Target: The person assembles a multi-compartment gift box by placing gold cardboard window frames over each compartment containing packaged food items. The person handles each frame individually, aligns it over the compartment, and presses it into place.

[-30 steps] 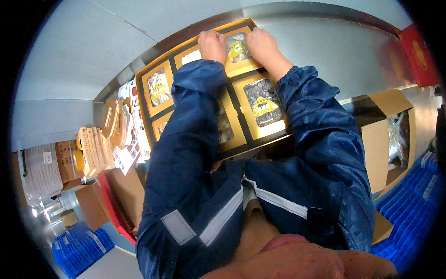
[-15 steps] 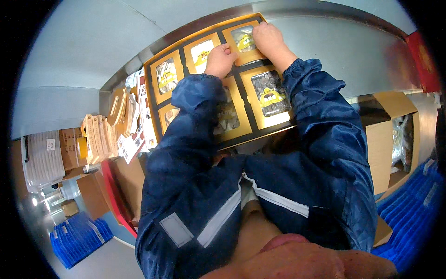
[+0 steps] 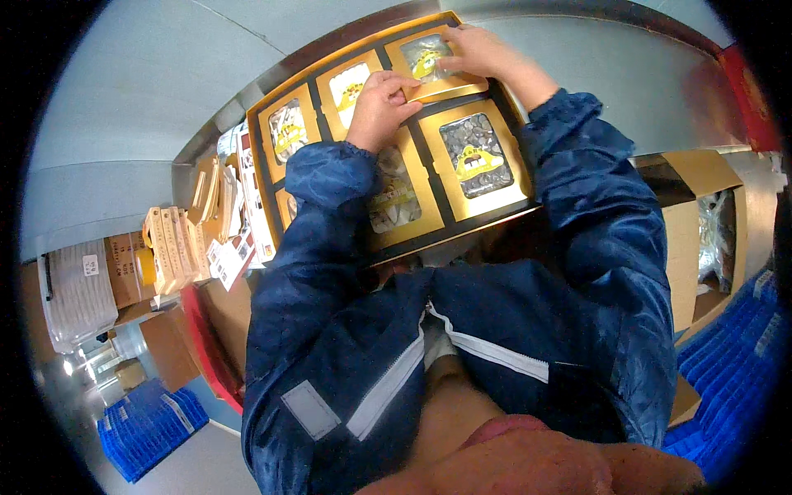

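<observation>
A gold and black gift tray (image 3: 483, 213) with several window compartments lies on the grey table in front of me. Clear packets with yellow labels fill its compartments. My left hand (image 3: 379, 106) rests on the tray's middle top, fingers curled on the gold frame next to a packet (image 3: 350, 84). My right hand (image 3: 478, 51) presses on the top right packet (image 3: 425, 59), fingers on its edge. Another packet (image 3: 474, 155) of dark pieces sits below, uncovered. My blue jacket sleeves hide part of the lower left compartments.
A stack of flat gold boxes and cards (image 3: 177, 235) stands at the left of the tray. An open cardboard box (image 3: 693, 239) holding a clear bag sits at the right. Blue plastic crates (image 3: 148, 421) lie on the floor at both sides.
My left hand has slid from the tray's top edge down toward the middle compartment. My right hand has stayed on the top right packet. The view has shifted so the tray sits further right.
</observation>
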`<act>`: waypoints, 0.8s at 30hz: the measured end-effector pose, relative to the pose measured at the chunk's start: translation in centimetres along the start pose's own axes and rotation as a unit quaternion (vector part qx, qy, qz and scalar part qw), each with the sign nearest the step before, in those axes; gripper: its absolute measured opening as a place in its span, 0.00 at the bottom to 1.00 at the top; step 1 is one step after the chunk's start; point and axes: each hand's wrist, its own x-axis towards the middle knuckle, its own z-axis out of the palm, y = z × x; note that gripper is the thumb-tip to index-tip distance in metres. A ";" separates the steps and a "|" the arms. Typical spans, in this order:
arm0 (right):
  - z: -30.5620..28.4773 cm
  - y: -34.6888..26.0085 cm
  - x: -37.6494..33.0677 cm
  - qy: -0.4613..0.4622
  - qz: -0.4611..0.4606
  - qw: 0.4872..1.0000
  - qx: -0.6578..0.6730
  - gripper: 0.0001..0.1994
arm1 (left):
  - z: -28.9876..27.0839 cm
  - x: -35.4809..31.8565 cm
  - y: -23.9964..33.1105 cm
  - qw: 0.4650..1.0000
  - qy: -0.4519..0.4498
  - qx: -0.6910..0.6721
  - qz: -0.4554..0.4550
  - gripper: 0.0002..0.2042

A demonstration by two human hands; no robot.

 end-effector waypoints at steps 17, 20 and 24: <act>-3.0 -0.8 -5.8 -0.043 -0.126 0.990 -0.055 0.11 | 0.9 -1.1 2.4 0.989 0.027 0.122 0.081 0.08; -2.6 -1.3 -6.7 0.014 -0.144 0.986 -0.082 0.11 | 1.0 -1.3 2.9 0.980 0.013 0.179 0.086 0.06; -1.3 -0.8 -7.5 0.073 -0.168 0.979 -0.094 0.12 | 1.2 -1.1 2.7 0.961 -0.002 0.233 0.147 0.03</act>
